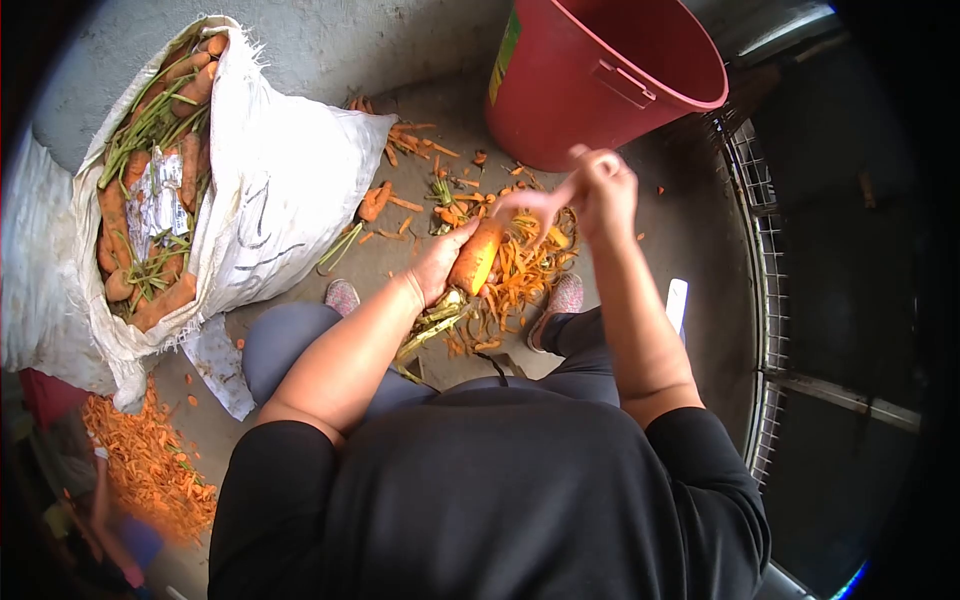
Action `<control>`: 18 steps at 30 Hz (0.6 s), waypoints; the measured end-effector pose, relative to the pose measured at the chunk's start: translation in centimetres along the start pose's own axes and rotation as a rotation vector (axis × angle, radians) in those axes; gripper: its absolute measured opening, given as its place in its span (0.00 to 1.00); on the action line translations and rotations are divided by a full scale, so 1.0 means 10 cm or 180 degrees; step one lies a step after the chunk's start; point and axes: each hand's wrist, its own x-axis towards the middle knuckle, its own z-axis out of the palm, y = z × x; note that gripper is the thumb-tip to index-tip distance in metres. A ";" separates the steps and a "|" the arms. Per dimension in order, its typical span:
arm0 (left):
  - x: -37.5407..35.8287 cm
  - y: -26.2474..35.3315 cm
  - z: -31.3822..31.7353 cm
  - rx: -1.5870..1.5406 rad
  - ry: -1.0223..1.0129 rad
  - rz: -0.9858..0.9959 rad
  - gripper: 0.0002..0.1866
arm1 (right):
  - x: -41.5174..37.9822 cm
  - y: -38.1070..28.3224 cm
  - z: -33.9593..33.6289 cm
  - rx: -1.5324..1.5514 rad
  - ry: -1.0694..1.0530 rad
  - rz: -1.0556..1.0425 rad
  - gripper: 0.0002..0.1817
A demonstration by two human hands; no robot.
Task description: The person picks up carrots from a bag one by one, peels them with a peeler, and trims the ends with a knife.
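Note:
My left hand (pixel 437 268) is closed around a thick carrot (pixel 474 262), its leafy end toward me, green stems (pixel 430 328) trailing below. One side of the carrot is bright and peeled; the rest keeps its darker skin. To the right and slightly above it, my right hand (pixel 606 190) is raised with curled fingers, blurred by motion. A pale, smeared shape stretches from it toward the carrot's tip, too blurred to name. Beneath both hands, a heap of orange peelings (pixel 525 265) lies on the floor between my shoes.
A white sack (pixel 290 190) full of carrots (pixel 190 165) leans at the left. A red bucket (pixel 570 90) stands ahead by the wall. Wire mesh (pixel 765 240) runs along the right. At lower left, another person's arm (pixel 103 500) is beside a large pile of peelings (pixel 150 465).

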 end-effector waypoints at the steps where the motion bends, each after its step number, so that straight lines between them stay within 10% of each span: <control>1: -0.02 0.00 0.01 0.0276 0.0049 0.0248 0.25 | -0.20 0.11 0.10 -0.0160 -0.0383 -0.0134 0.11; 4: 0.05 -0.03 0.11 -0.0565 0.0340 -0.0032 0.25 | -0.39 0.25 0.16 -0.1372 -0.1085 -0.0343 0.11; 10: -0.09 -0.01 0.17 0.0278 -0.0090 -0.0210 0.29 | 0.64 0.22 -0.43 -0.0586 0.1333 0.0054 0.10; 18: 0.11 -0.06 -0.05 0.0516 0.0539 0.0127 0.27 | -0.35 0.26 0.08 -0.0751 -0.1064 -0.0239 0.08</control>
